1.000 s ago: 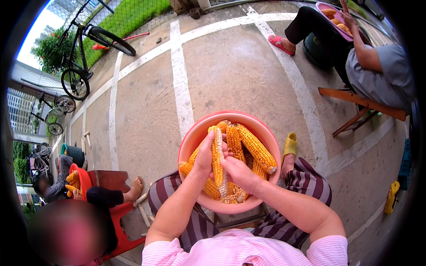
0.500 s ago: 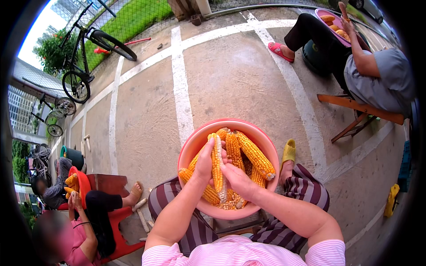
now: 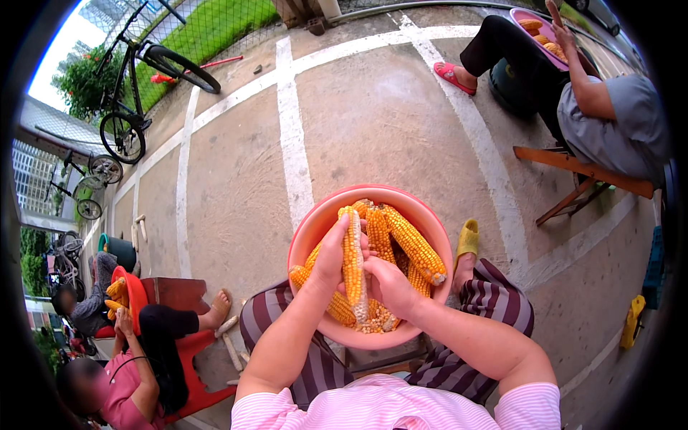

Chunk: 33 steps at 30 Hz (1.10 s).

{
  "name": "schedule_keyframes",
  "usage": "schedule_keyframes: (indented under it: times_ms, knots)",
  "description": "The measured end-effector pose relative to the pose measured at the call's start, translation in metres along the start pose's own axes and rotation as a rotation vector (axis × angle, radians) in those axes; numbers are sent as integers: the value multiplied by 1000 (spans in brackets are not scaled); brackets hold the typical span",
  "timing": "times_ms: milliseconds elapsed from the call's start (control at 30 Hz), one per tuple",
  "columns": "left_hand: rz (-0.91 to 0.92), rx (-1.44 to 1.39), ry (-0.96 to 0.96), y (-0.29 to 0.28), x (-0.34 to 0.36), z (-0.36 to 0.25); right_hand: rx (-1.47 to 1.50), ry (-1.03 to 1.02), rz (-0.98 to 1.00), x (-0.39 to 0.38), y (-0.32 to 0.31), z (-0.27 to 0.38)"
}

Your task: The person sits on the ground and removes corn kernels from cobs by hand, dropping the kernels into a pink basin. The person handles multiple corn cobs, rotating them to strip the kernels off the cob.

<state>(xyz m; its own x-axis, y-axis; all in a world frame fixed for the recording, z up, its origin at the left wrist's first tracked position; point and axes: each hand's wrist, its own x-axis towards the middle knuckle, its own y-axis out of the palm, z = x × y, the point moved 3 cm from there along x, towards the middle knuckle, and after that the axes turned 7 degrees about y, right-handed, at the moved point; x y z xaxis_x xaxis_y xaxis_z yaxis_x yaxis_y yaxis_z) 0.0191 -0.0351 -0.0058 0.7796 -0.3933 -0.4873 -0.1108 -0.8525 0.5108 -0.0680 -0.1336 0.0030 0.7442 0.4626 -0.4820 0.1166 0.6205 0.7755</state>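
Note:
My left hand (image 3: 331, 252) is closed round an upright corn cob (image 3: 352, 251), yellow with a pale stripe stripped of kernels along its right side. My right hand (image 3: 390, 283) is closed against that side of the cob, thumb bent onto it. Both hands are over a pink bowl (image 3: 301, 233) between my knees, holding several yellow cobs (image 3: 412, 244) and loose kernels (image 3: 376, 324) at the bottom.
A person (image 3: 605, 125) on a wooden chair at right holds a pink bowl of cobs. Two people (image 3: 125, 373) at left sit by a red bowl (image 3: 136, 294). Bare cobs (image 3: 233, 344) lie on the floor. Bicycles (image 3: 122, 136) stand along a fence; a yellow slipper (image 3: 467, 236) sits near my foot.
My right thumb has bent and shifted on the cob, while my left hand keeps its grip. The bowl and surroundings have shifted slightly up and down in the view.

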Motion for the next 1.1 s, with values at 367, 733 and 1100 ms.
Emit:
schedule_keyframes:
  times_ms: [367, 733, 1100]
  knots:
    - [35, -32, -23, 0, -1, -5, -169, 48, 14, -6, 5, 8]
    - [-5, 38, 4, -7, 0, 3, -144, 90, -4, -2, 0, -2]
    - [23, 8, 5, -6, 0, 0, -51, 99, 26, 0, 3, 3]
